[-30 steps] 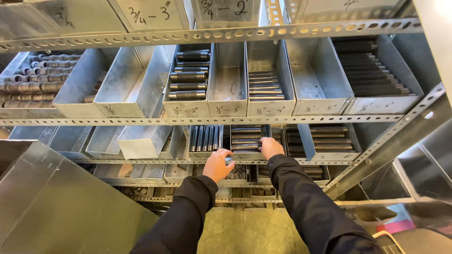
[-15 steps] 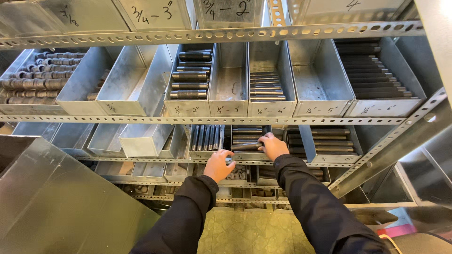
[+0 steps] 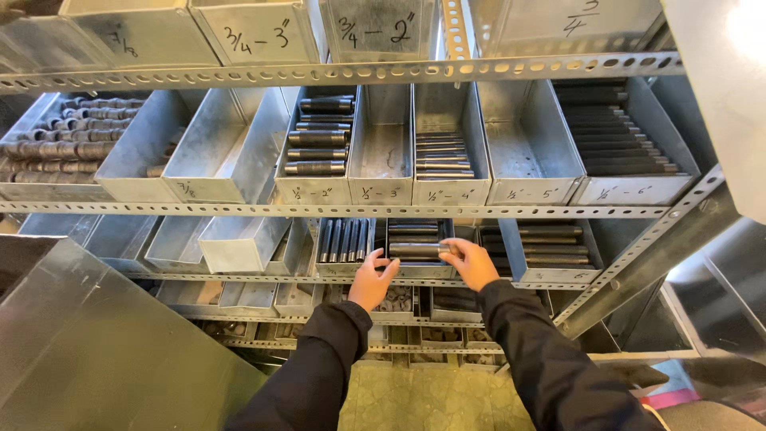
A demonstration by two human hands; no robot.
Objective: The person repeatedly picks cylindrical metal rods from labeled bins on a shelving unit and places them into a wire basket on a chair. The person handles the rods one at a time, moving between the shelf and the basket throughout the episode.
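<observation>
Near the middle of the frame, the left hand and right hand both clamp one dark pipe above its bin.

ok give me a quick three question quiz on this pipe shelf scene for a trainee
1. True or false: both hands hold one dark pipe piece level, one hand at each end.
2. Multiple choice: where is that pipe piece? A) on the floor B) over the front of a metal bin on the lower shelf C) in the top row of bins
3. Short answer: what lies in the bin just to the left of it?

Key
1. True: the left hand and the right hand grip its ends.
2. B
3. Dark pipe pieces lying front to back, side by side.
</observation>
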